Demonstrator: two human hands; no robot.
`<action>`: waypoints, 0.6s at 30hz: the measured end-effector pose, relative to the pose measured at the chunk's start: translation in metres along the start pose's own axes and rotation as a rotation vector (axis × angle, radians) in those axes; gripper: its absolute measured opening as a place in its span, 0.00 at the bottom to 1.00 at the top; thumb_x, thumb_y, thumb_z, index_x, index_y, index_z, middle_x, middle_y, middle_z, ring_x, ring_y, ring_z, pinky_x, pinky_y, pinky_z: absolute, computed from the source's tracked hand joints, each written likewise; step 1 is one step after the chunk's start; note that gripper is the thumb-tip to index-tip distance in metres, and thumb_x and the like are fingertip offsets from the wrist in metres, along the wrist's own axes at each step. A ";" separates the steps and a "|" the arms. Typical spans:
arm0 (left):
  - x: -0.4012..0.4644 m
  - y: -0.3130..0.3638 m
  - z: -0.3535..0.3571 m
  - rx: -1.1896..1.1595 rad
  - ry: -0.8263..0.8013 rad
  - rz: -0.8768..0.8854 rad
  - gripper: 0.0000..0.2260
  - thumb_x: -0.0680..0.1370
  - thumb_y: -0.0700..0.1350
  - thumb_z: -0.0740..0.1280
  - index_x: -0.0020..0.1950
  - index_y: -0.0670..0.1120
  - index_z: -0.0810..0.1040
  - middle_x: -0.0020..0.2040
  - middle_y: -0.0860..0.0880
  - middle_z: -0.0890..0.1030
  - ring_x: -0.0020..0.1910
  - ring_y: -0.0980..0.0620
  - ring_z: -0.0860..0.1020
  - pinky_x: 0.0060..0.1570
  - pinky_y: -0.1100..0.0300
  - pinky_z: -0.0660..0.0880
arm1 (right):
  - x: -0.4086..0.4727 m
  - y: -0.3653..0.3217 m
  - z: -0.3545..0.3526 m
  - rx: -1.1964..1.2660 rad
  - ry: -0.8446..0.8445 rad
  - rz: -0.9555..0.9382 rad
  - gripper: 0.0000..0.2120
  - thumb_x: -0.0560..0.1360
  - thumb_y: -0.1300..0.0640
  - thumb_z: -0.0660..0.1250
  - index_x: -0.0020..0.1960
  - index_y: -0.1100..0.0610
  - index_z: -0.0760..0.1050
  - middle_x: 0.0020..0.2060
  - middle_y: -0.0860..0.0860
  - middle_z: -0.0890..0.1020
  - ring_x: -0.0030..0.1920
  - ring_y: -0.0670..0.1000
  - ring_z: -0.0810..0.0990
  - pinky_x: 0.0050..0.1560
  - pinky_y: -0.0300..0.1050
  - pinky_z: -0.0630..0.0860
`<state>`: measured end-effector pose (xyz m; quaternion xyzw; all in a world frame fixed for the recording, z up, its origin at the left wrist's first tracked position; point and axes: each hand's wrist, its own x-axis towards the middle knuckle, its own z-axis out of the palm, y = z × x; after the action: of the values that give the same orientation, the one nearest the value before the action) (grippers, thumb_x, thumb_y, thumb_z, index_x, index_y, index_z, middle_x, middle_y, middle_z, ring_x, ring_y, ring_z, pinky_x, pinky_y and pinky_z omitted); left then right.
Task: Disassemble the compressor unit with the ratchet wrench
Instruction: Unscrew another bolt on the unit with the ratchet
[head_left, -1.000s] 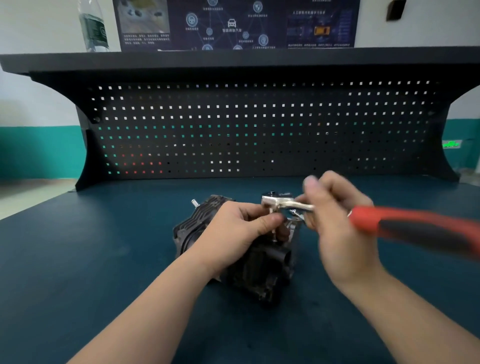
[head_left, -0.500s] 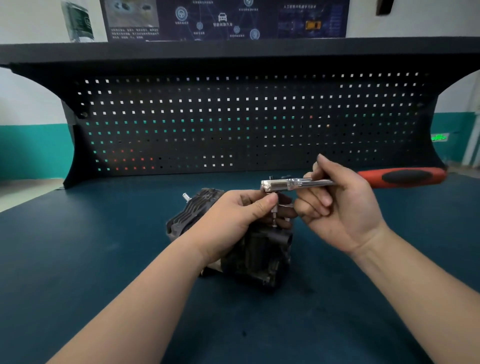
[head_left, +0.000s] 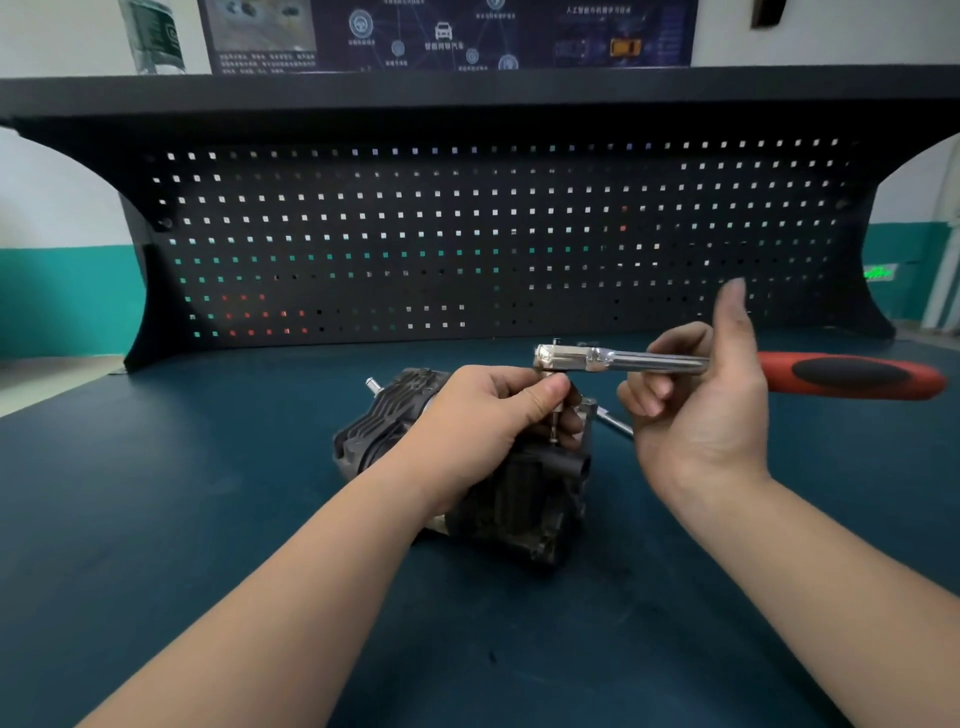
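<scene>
Across the far side of our view runs the black pegboard (head_left: 467, 244), under a dark shelf (head_left: 467, 88) carrying a clear bottle (head_left: 156, 36) at far left, with a blue poster (head_left: 447, 31) on the wall behind. Nearer, we've got the dark teal bench top (head_left: 156, 519) filling the frame. Sitting on it, just left of centre, is the compressor unit (head_left: 519, 499), a dark finned casting with a small metal stub poking out at its far left end. Above it we see the ratchet wrench (head_left: 649, 361) lying level, chrome head to the left over the unit, red and black handle running off to the right. Our right hand (head_left: 701, 415) carries the chrome shaft between thumb and curled fingers, the thumb pointing straight up. Our left hand (head_left: 483, 421) rests over the top of the unit, thumb and fingers pinching the thin bit just below the wrench head, where it drops down onto the casting. Just right of the unit, a slim metal rod (head_left: 615, 423) shows beside the right hand's fingers.
</scene>
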<state>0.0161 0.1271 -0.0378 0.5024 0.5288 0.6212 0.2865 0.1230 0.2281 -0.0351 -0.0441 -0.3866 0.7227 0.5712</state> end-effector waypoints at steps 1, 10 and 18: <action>0.000 0.000 0.000 -0.006 -0.002 -0.002 0.11 0.79 0.43 0.63 0.39 0.44 0.82 0.35 0.49 0.82 0.36 0.53 0.81 0.39 0.61 0.78 | -0.001 0.000 0.001 -0.022 0.001 -0.039 0.26 0.75 0.38 0.62 0.25 0.54 0.69 0.19 0.48 0.65 0.21 0.47 0.62 0.25 0.40 0.58; -0.004 0.001 -0.006 0.104 -0.057 0.039 0.10 0.77 0.47 0.64 0.41 0.47 0.82 0.40 0.50 0.83 0.41 0.54 0.81 0.45 0.63 0.76 | -0.019 -0.013 -0.004 -0.750 -0.349 -0.924 0.24 0.79 0.52 0.61 0.28 0.65 0.65 0.21 0.58 0.66 0.23 0.52 0.67 0.26 0.44 0.63; -0.001 -0.002 -0.010 0.035 -0.066 -0.005 0.12 0.71 0.51 0.67 0.43 0.44 0.84 0.43 0.45 0.84 0.43 0.51 0.82 0.44 0.62 0.77 | 0.006 -0.007 -0.012 -0.486 -0.379 -0.510 0.18 0.74 0.50 0.61 0.30 0.60 0.66 0.21 0.48 0.69 0.21 0.43 0.67 0.25 0.33 0.64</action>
<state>0.0066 0.1230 -0.0388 0.5262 0.5312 0.5942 0.2964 0.1323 0.2396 -0.0372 0.0534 -0.6433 0.4405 0.6239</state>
